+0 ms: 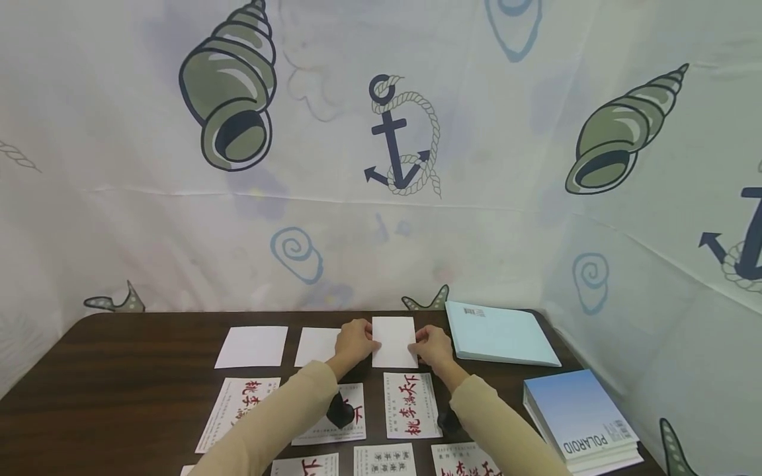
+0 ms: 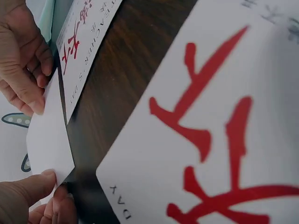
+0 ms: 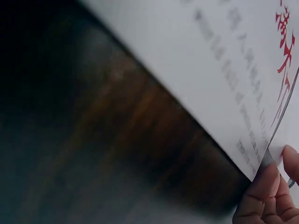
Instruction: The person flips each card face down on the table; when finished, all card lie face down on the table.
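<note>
Between the two hands is a white card (image 1: 395,342), its blank side toward the head camera, at the back of the table. My left hand (image 1: 354,345) pinches its left edge between thumb and fingers. At the opposite edge my right hand (image 1: 434,345) pinches it likewise. In the left wrist view, the thumb of the left hand (image 2: 35,198) lies on the card's face (image 2: 49,140). Just in front of the held card lies a card with red characters (image 1: 411,404). A second blank card (image 1: 315,345) lies partly behind the left hand.
Another blank card (image 1: 251,346) lies at the back left. Several printed cards, one with red writing (image 1: 241,406), lie in rows nearer the front, partly under the forearms. A pale blue box (image 1: 500,334) and a blue-and-white POLAROID box (image 1: 580,416) stand on the right. A patterned curtain (image 1: 333,158) hangs behind.
</note>
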Available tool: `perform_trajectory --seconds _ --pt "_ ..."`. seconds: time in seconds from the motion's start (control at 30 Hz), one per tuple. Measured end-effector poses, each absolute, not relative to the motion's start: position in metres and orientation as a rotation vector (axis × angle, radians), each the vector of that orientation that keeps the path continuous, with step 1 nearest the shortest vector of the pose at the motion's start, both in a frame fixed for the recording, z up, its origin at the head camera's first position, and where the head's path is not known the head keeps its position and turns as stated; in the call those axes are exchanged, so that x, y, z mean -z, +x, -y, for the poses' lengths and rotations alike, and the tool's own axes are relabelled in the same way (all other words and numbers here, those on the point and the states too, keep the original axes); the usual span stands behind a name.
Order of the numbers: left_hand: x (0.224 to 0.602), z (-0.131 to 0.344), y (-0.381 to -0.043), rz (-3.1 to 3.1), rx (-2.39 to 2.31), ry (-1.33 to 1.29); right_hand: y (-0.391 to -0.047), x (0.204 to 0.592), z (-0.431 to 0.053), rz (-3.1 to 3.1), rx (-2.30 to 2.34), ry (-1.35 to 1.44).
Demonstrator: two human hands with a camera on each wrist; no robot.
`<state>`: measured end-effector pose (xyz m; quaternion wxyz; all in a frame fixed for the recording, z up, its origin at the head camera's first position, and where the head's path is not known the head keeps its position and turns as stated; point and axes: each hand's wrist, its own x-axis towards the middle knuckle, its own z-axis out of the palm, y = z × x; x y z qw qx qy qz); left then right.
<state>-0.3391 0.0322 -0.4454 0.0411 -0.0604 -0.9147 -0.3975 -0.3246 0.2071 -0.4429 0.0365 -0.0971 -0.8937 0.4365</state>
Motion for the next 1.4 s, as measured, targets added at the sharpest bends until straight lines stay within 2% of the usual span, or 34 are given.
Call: perform_trajectory --seconds 0.93,1.2,1.4 --pt "0.437 -0.041 -0.334 2.943 0.908 -0.145 -0.321 0.443 -0.199 2.862 -0.989 -0.263" --pt "0.427 -0.02 -0.33 2.836 1.199 -0.267 -0.312 0.426 -0.189 2.668 -1.225 -0.191" --pt "0.413 0.027 -0.314 2.744 1.6 -0.314 -0.292 0.422 -0.164 2.599 -1.412 -0.068"
